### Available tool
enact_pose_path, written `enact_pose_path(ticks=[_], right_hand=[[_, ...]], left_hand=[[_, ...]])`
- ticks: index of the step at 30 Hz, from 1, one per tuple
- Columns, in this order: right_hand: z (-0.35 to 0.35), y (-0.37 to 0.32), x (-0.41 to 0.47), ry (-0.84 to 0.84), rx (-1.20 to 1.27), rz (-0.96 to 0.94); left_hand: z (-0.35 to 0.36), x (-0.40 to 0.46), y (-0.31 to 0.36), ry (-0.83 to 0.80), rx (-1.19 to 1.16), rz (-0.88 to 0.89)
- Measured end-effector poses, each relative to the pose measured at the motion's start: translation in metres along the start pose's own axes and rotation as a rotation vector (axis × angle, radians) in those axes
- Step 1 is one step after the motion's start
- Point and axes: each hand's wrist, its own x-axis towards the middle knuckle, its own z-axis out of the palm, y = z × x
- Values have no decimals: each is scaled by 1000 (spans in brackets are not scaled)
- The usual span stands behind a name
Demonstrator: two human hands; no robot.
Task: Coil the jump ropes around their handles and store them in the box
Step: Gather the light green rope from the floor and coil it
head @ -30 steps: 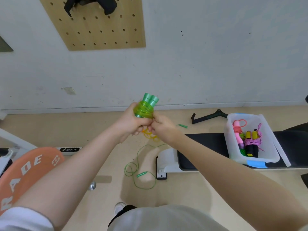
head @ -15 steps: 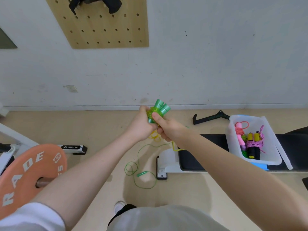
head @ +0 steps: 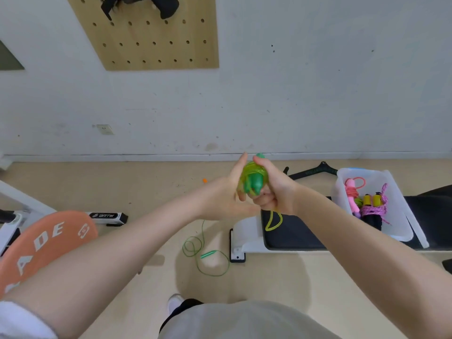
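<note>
A person's two hands meet at arm's length over a gym floor, closed around a green rope bundle (head: 254,178). The right hand (head: 275,192) wraps its curled fingers round the green handles, hiding most of them; only the lower ends and one tip above the thumb show, so the handle count is hard to make out. The left hand (head: 226,194) lies against the bundle's near side, fingers nearly straight and pressed to the coils. A short yellow-green loop (head: 274,220) hangs free below the right fist.

One clear box (head: 401,209) sits on a black bench (head: 293,237) to the right, well apart from the hands. It holds two coiled ropes that can be counted: a pink one (head: 352,194) and one with yellow-topped black handles under purple cord (head: 373,209). Something green between them is mostly hidden.

A second green rope (head: 203,253) lies loose on the floor beside the bench foot, its upper run passing behind the left forearm. One orange weight plate (head: 41,245) is cut off at the left edge, its lettering partly readable. One pegboard (head: 151,33) on the wall is cropped at the top, with a dark item hanging from it, too cut off to identify. A black bar (head: 315,170) lies by the wall behind the box.
</note>
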Motion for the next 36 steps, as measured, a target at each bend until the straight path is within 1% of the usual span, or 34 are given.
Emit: enact_pose_path(ticks=[1, 2, 3, 4, 5, 6, 7, 9, 10, 11, 12, 14, 16, 17, 19, 21, 23, 24, 25, 26, 27, 29, 30, 31, 34, 36], right_hand=[[-3, 1, -3, -67, 23, 8], [-3, 1, -6, -124, 38, 13], [-1, 1, -8, -171, 38, 20], [2, 1, -11, -214, 20, 28], [6, 1, -12, -251, -12, 34], [10, 2, -13, -288, -50, 43], [15, 3, -13, -323, -89, 60], [22, 7, -12, -396, -168, 109], [25, 9, -12, -434, -206, 120], [28, 11, -11, -471, -227, 121], [29, 12, -9, -503, -235, 119], [34, 13, -7, -525, -228, 112], [39, 10, -13, -478, -267, 79], [40, 8, -18, -425, -321, 44], [43, 0, -28, -263, -520, -33], [43, -12, -34, -116, -866, -108], [37, -19, -29, 0, -1355, -186], [33, -21, -24, 51, -1563, -211], [29, -21, -19, 77, -1698, -222], [25, -21, -15, 68, -1775, -228], [23, -22, -11, 32, -1802, -235], [23, -27, -4, -47, -1751, -236], [24, -30, -1, -64, -1705, -233], [26, -33, 3, -42, -1679, -230], [36, -37, 14, 168, -1654, -258], [54, -37, 19, 286, -1542, -327]], left_hand=[[-6, -4, -1, 28, 61, 54], [-13, -7, -1, 82, 177, 108], [-18, -8, -3, 153, 345, 147], [-24, -9, -2, 236, 521, 162], [-28, -8, -2, 305, 648, 168], [-31, -7, -3, 330, 700, 196], [-32, -6, -4, 307, 703, 258], [-33, -4, -6, 151, 664, 420], [-33, -6, -6, 50, 592, 454], [-32, -10, -4, -41, 506, 451], [-30, -16, -3, -87, 446, 455], [-26, -23, -5, -39, 361, 481], [-22, -29, -9, 34, 315, 457], [-19, -31, -9, 52, 324, 410], [-12, -32, -9, 69, 450, 279], [-3, -27, -13, 96, 604, 141], [0, -20, -21, 123, 669, -41], [0, -17, -25, 112, 690, -102], [0, -14, -28, 87, 723, -127], [1, -13, -30, 61, 761, -123], [3, -13, -29, 37, 789, -104], [13, -11, -27, 18, 779, -71], [19, -9, -27, 29, 756, -69], [23, -7, -27, 54, 733, -73], [24, 0, -33, 135, 695, -111], [26, 6, -40, 141, 691, -146]])
